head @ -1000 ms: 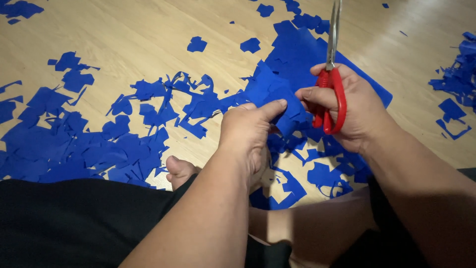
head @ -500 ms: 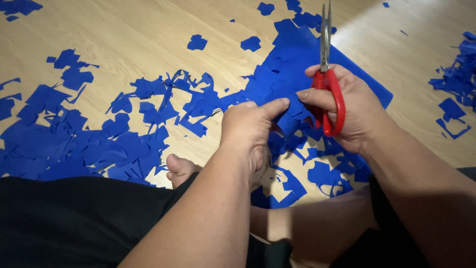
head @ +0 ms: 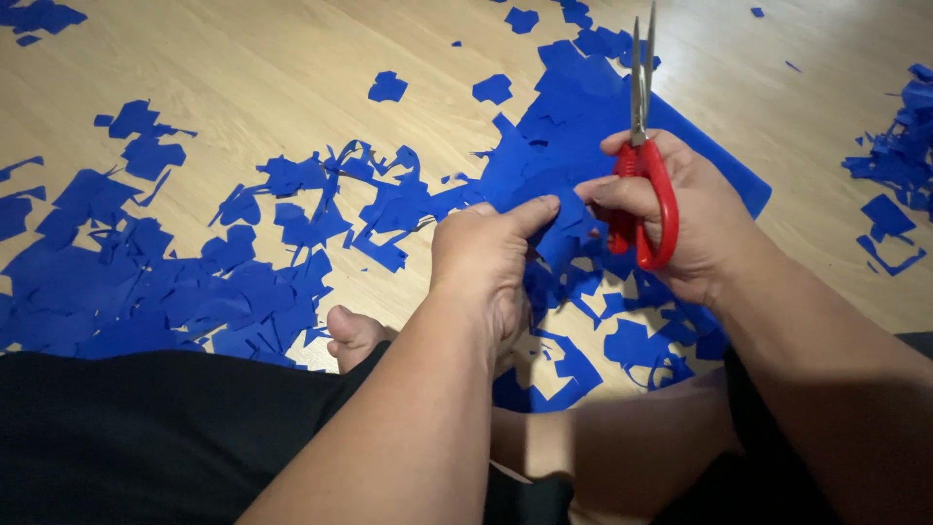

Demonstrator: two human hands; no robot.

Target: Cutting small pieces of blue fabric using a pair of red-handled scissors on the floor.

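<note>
Blue paper (head: 569,228) between both hands

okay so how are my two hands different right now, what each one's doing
The right hand grips the red-handled scissors, blades pointing away and nearly closed; the left hand holds no tool. The left hand pinches a piece of blue paper with its thumb; the right hand's thumb only touches it. Both meet at that paper.

My left hand (head: 483,267) sits in front of me, knuckles up, fingers curled under and thumb stretched toward my right. My right hand (head: 685,219) is just beside it, fingers closed through handles, thumb reaching to meet the left thumb. Both forearms angle inward.
</note>
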